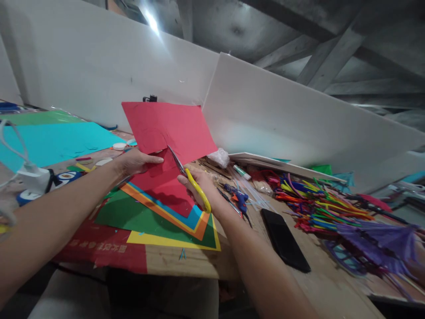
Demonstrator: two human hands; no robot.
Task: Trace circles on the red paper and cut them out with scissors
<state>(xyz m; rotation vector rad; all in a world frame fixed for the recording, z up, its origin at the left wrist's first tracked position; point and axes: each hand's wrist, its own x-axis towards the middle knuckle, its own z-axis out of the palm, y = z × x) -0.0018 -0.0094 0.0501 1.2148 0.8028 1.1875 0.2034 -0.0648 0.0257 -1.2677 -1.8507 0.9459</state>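
A red paper sheet (186, 126) with a curved pencil line is raised above the table. My left hand (137, 161) pinches its lower left part, the thumb lying along a cut edge. In my right hand (199, 184) are scissors with yellow handles (199, 190); their blades (175, 157) meet the sheet at the cut, right of my left thumb. Below both hands lies a stack of coloured paper, with red on top, then blue, yellow and orange edges, over a green sheet (122, 215) and a yellow sheet (159, 240).
Right of my right hand lie a blue glue gun (241, 197), a black phone (284, 239), a glue tube (241, 172) and many coloured pipe cleaners (322, 206). On the left are cyan paper (63, 139) and a white plug (35, 177). White boards (282, 115) stand behind.
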